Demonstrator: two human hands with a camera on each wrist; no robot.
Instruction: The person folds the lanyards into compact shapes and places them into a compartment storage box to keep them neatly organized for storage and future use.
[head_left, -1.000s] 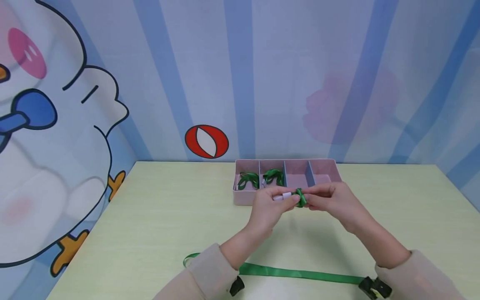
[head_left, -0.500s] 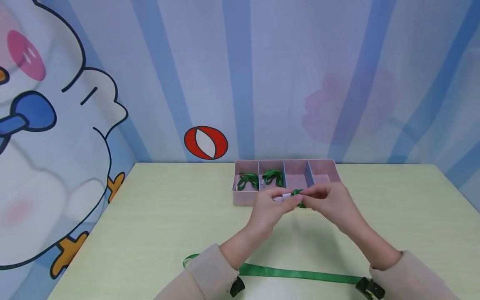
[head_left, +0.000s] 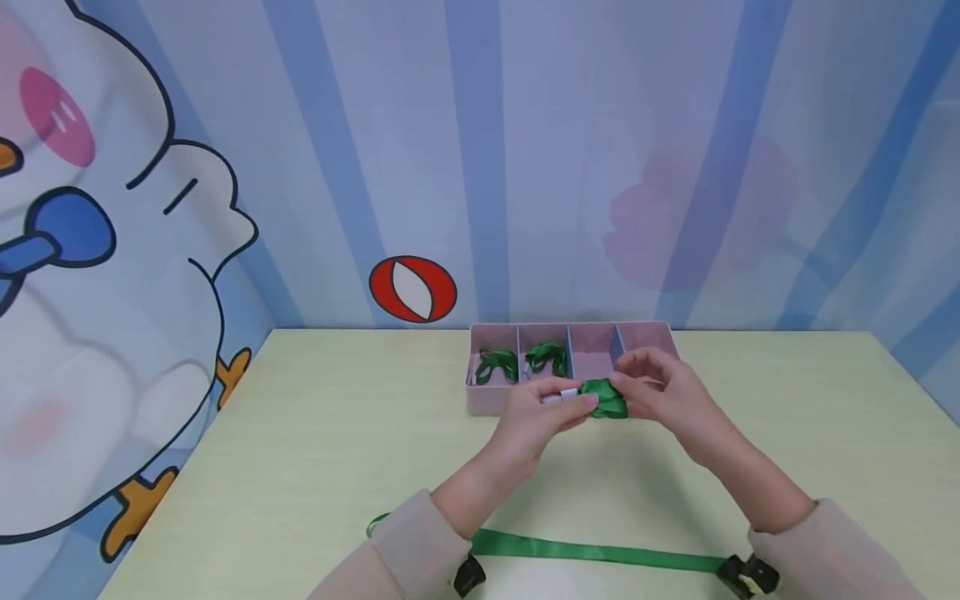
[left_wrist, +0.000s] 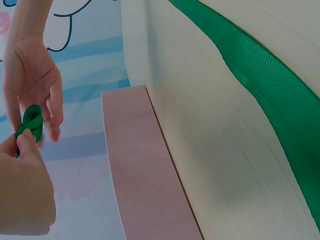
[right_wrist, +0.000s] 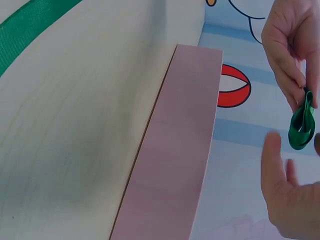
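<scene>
Head view: I see the left hand [head_left: 528, 417] pinch looped green ribbon [head_left: 606, 400], likely to secure its folds; right hand [head_left: 677, 403] beside it, fingers parted.

The pale table [head_left: 337, 417] bears a pink box [head_left: 487, 404] (divided into compartments) near its far edge and, across its near part, a green ribbon [head_left: 600, 552], seemingly one strip, partly covered.

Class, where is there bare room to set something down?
Free: the table from its left edge to the box; right of the box, past the right hand; the third compartment from the left. Crowded: the first two compartments, with green bundles; before the box, where the left hand holds folded ribbon; nearer, the ribbon strip.
</scene>
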